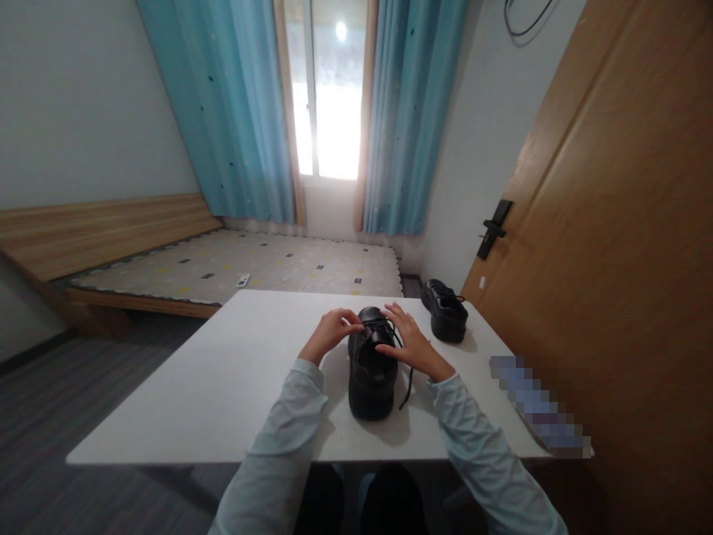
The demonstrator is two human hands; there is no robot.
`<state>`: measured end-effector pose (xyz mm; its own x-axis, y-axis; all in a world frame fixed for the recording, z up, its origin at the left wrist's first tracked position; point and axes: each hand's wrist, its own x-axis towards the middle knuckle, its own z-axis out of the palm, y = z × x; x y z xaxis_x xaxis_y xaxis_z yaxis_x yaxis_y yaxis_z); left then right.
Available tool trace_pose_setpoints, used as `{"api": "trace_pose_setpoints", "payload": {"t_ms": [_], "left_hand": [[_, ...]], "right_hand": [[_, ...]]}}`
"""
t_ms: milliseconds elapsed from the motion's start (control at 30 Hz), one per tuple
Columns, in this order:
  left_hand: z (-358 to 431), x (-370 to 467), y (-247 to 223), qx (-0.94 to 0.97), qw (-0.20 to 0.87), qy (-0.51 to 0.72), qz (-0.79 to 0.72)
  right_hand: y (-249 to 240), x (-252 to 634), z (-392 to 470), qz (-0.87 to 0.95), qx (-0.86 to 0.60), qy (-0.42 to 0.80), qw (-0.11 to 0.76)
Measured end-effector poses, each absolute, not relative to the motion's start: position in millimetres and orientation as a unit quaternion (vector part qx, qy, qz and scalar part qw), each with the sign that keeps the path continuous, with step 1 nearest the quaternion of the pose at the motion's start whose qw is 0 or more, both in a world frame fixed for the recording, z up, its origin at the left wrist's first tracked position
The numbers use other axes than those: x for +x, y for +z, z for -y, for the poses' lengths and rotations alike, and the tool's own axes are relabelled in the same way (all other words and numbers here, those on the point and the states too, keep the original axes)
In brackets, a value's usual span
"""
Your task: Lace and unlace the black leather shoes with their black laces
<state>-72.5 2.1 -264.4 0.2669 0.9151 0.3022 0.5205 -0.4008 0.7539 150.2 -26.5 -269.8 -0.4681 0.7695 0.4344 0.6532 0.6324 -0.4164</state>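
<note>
A black lace-up shoe [372,394] stands on the white table [234,386] in front of me, heel toward me and toe pointing away. My left hand [336,328] is at the left side of its lacing, thumb and fingertips pinched together on the shoelace there. Over the right side of the opening is my right hand [412,340], thumb and fingers spread apart, the thumb near the collar and the fingers by the upper lacing. A loose black shoelace [409,390] end hangs down to the tabletop on the right. Parts of the lacing are hidden by my fingers.
A second black shoe [448,319] stands at the table's far right corner. A blurred-out flat item [538,405] lies along the right edge, beside the wooden door [624,223]. Beyond the table is a bed [278,256] with a small white remote [243,280] on it.
</note>
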Motion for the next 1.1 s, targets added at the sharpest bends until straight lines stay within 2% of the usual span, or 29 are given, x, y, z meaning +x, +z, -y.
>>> {"api": "trace_pose_setpoints", "payload": {"t_ms": [333,800,1100], "left_hand": [[-1.2,-70.0,-265.4,0.759,0.286,0.363,-0.458],[-2.1,-64.2,-267.0,0.746,0.29,0.405,-0.442],[-1.9,-64.2,-266.1,0.709,0.388,0.444,-0.388]], "right_hand": [[-268.0,147.9,29.8,0.837,-0.43,0.187,0.283],[-268.0,148.4,30.4,0.831,-0.43,0.195,0.294],[-269.2,149.6,30.1,0.83,-0.436,0.191,0.291]]}}
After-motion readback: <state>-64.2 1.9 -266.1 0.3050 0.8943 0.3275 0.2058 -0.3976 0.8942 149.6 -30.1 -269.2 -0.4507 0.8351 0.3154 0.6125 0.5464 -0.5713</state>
